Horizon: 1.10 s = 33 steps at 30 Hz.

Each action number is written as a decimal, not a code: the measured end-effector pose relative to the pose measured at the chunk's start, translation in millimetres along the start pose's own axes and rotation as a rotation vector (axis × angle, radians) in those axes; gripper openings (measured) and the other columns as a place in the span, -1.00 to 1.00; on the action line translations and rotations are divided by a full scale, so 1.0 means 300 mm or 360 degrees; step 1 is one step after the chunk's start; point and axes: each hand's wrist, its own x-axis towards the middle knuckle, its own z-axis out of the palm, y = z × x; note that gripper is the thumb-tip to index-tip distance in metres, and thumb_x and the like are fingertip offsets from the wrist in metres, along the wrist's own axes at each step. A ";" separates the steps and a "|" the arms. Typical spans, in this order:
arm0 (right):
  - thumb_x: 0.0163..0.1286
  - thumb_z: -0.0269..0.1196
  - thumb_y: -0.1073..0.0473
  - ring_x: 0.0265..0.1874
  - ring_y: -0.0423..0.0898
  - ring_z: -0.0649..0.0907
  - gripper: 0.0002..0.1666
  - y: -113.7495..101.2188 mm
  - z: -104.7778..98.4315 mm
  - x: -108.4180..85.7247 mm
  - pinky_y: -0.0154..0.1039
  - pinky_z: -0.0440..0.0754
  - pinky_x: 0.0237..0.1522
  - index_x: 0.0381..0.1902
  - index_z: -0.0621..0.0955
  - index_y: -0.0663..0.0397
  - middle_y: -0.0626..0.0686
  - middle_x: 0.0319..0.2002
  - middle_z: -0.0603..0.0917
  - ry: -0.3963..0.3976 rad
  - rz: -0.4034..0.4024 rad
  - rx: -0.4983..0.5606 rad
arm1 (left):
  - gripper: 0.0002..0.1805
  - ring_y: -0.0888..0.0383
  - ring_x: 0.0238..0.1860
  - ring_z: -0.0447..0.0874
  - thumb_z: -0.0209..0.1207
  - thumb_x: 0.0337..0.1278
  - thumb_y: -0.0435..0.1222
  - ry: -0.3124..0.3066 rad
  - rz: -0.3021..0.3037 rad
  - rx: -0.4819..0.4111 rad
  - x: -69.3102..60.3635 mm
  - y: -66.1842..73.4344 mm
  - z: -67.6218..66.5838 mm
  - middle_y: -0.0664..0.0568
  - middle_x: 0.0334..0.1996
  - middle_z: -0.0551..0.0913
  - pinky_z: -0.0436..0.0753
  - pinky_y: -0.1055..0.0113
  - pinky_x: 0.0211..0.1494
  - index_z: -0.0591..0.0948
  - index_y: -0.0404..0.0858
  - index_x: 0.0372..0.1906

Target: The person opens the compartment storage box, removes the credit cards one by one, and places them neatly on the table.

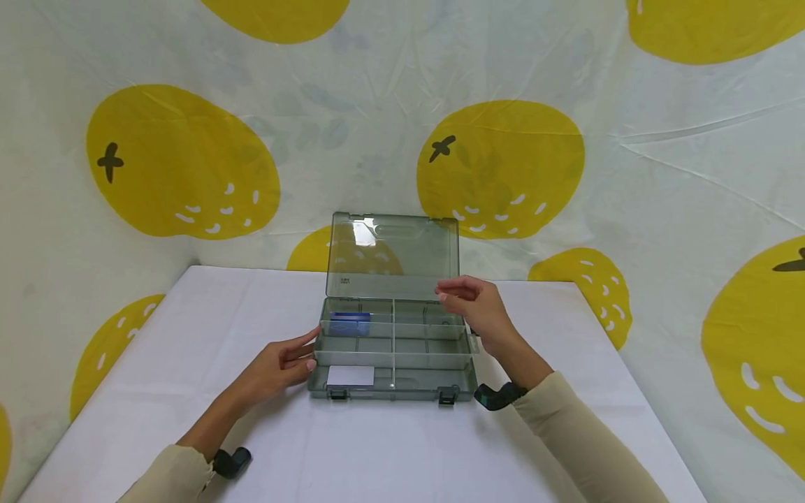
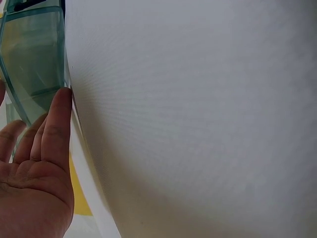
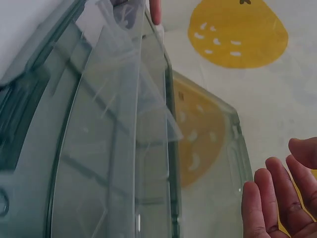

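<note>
Head view: box on a table, lid raised
Left hand, fingers straight, touches the box's side, probably steadying it; right hand, fingers relaxed and seemingly empty, is near the lid.

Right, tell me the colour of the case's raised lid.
The raised lid is see-through grey-green; it shows best in the head view.
</note>
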 end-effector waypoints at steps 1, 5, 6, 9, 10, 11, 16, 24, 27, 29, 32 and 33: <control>0.52 0.38 0.20 0.03 -0.14 0.80 -0.62 -0.005 0.015 0.004 -0.22 0.81 0.12 0.23 0.69 0.15 0.28 0.24 0.73 -0.0018 -0.0003 0.0023 | -0.18 -0.33 0.53 0.42 0.28 0.50 -0.27 0.0001 0.0002 -0.0001 -0.001 0.000 0.000 -0.32 0.64 0.21 0.70 0.21 0.33 0.18 -0.15 0.71; 0.51 0.38 0.22 0.07 -0.10 0.80 -0.61 -0.018 0.069 0.023 -0.11 0.78 0.23 0.23 0.69 0.17 0.31 0.25 0.71 -0.0072 0.0009 0.0070 | -0.18 -0.33 0.53 0.41 0.28 0.50 -0.27 -0.0001 0.0002 0.0002 -0.001 -0.001 0.001 -0.32 0.64 0.22 0.71 0.21 0.33 0.18 -0.14 0.71; 0.51 0.38 0.23 0.09 -0.07 0.79 -0.60 -0.020 0.082 0.028 -0.08 0.77 0.25 0.24 0.68 0.19 0.31 0.26 0.71 -0.0084 0.0012 0.0077 | -0.18 -0.33 0.54 0.41 0.28 0.50 -0.27 -0.0003 -0.0001 0.0001 -0.001 -0.001 0.002 -0.32 0.64 0.22 0.71 0.22 0.33 0.18 -0.14 0.71; 0.49 0.39 0.24 0.11 -0.03 0.79 -0.56 -0.023 0.120 0.047 -0.07 0.76 0.26 0.27 0.66 0.24 0.29 0.25 0.72 -0.0103 0.0036 0.0090 | -0.17 -0.32 0.54 0.42 0.28 0.50 -0.27 -0.0005 -0.0011 -0.0002 0.000 -0.002 0.001 -0.30 0.64 0.23 0.71 0.22 0.33 0.17 -0.12 0.71; 0.49 0.39 0.24 0.12 -0.02 0.79 -0.55 -0.024 0.133 0.053 -0.07 0.76 0.26 0.28 0.65 0.25 0.27 0.24 0.73 -0.0112 0.0044 0.0088 | -0.17 -0.31 0.54 0.42 0.28 0.50 -0.27 -0.0008 -0.0010 -0.0002 0.001 -0.004 0.001 -0.30 0.64 0.22 0.71 0.22 0.32 0.17 -0.12 0.71; 0.49 0.39 0.24 0.11 -0.02 0.79 -0.54 -0.024 0.146 0.059 -0.08 0.77 0.25 0.28 0.64 0.26 0.25 0.22 0.74 -0.0118 0.0049 0.0091 | -0.17 -0.32 0.54 0.42 0.28 0.50 -0.27 -0.0005 -0.0012 -0.0003 0.001 -0.003 0.001 -0.30 0.65 0.22 0.71 0.22 0.32 0.18 -0.12 0.71; 0.48 0.40 0.26 0.09 -0.06 0.80 -0.55 -0.015 0.211 0.094 0.10 0.70 0.34 0.27 0.66 0.23 0.24 0.22 0.74 -0.0173 0.0060 0.0120 | -0.18 -0.33 0.53 0.43 0.27 0.51 -0.27 -0.0004 0.0000 0.0014 0.001 -0.007 -0.002 -0.32 0.64 0.22 0.71 0.21 0.33 0.18 -0.12 0.71; 0.46 0.41 0.27 0.18 0.14 0.76 -0.61 -0.002 0.310 0.141 0.08 0.74 0.29 0.21 0.71 0.14 0.24 0.18 0.76 -0.0234 0.0108 0.0145 | -0.18 -0.32 0.53 0.42 0.27 0.51 -0.27 -0.0007 0.0012 0.0016 0.004 -0.008 -0.002 -0.30 0.64 0.22 0.70 0.20 0.34 0.18 -0.13 0.71; 0.46 0.42 0.25 0.21 0.15 0.75 -0.62 0.001 0.342 0.158 0.09 0.73 0.28 0.20 0.72 0.10 0.17 0.15 0.78 -0.0273 0.0143 0.0139 | -0.18 -0.32 0.53 0.43 0.27 0.51 -0.27 -0.0011 0.0011 0.0012 0.002 -0.008 -0.003 -0.31 0.64 0.22 0.71 0.21 0.33 0.18 -0.13 0.71; 0.46 0.42 0.23 0.21 0.13 0.75 -0.62 0.004 0.362 0.170 0.18 0.68 0.33 0.21 0.72 0.09 0.16 0.15 0.79 -0.0298 0.0154 0.0122 | -0.18 -0.32 0.53 0.43 0.27 0.51 -0.27 -0.0013 0.0008 0.0007 0.001 -0.008 -0.003 -0.31 0.64 0.22 0.71 0.21 0.32 0.18 -0.13 0.71; 0.46 0.42 0.20 0.20 0.12 0.75 -0.61 0.007 0.391 0.187 0.27 0.62 0.38 0.21 0.72 0.09 0.16 0.16 0.79 -0.0326 0.0165 0.0087 | -0.18 -0.32 0.53 0.42 0.27 0.51 -0.28 -0.0016 0.0004 -0.0007 0.000 -0.009 -0.002 -0.31 0.64 0.22 0.71 0.21 0.32 0.18 -0.13 0.71; 0.47 0.42 0.19 0.21 0.13 0.74 -0.61 0.006 0.400 0.191 0.27 0.61 0.39 0.21 0.72 0.08 0.15 0.16 0.79 -0.0335 0.0174 0.0073 | -0.18 -0.32 0.53 0.42 0.27 0.51 -0.27 -0.0017 0.0004 -0.0009 0.000 -0.009 -0.002 -0.31 0.64 0.21 0.71 0.22 0.33 0.18 -0.13 0.71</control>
